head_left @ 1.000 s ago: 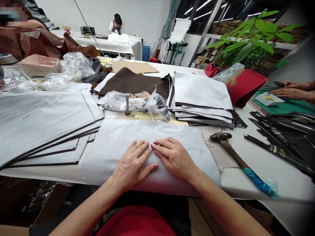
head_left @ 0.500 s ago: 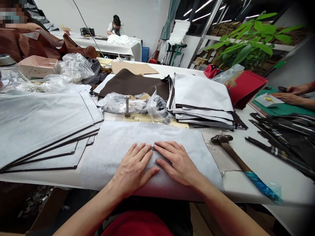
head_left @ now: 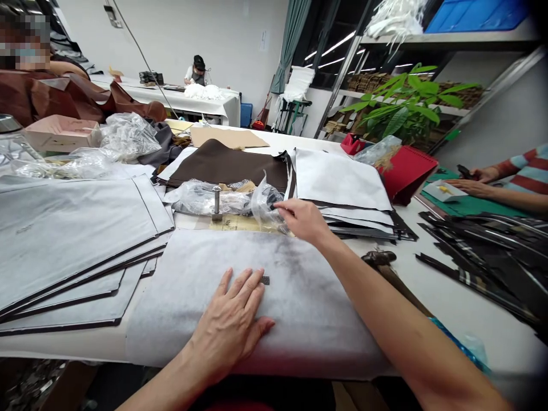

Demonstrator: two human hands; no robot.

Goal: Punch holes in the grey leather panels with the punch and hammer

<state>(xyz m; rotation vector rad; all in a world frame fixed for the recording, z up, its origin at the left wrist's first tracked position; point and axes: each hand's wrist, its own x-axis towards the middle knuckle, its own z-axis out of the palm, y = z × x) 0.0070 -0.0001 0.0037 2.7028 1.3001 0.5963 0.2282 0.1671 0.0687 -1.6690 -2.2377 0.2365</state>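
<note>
A light grey-white panel (head_left: 188, 285) lies in front of me on the white table. My left hand (head_left: 233, 322) rests flat on it, fingers stretched out. By its index fingertip sits a small dark dotted metal-looking piece (head_left: 266, 280). My right hand (head_left: 305, 220) is above the panel's far edge, thumb and fingers pinched together at a clear plastic bag (head_left: 263, 201) with dark contents. What lies in the pinch is too small to make out. A metal post tool (head_left: 217, 202) stands upright left of that bag.
Stacked panels lie at left (head_left: 77, 228) and at right (head_left: 342, 177). Right of my forearm is a hammer (head_left: 381, 258), partly covered. Dark strips (head_left: 492, 251) are heaped near a co-worker's hands (head_left: 479, 180). A box of scraps (head_left: 38, 382) stands below the table edge.
My right hand has left the panel and reached forward to the plastic bag, uncovering the small dark piece. My left hand stays flat on the panel. The view has tilted up slightly.
</note>
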